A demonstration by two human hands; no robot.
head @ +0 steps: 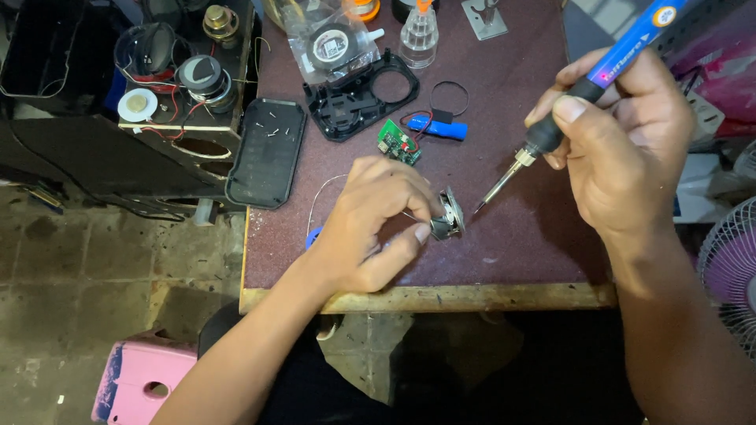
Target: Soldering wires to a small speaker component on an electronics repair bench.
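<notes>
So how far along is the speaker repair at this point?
Done: the black housing lies opened, back cover off with loose screws on it, green circuit board and blue battery out. In hand: the left hand steadies the small speaker driver; the right hand aims the soldering iron at it. Left: reassembly; nothing is back in the housing.

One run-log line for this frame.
left hand: holds small round speaker | right hand: holds blue soldering iron, tip near speaker

Both our hands at work, near edge.
Our left hand (370, 224) curls, fingertips pinched in a tight grip; our right hand (622, 145) is raised right, fingers wrapped pen-style.
</notes>
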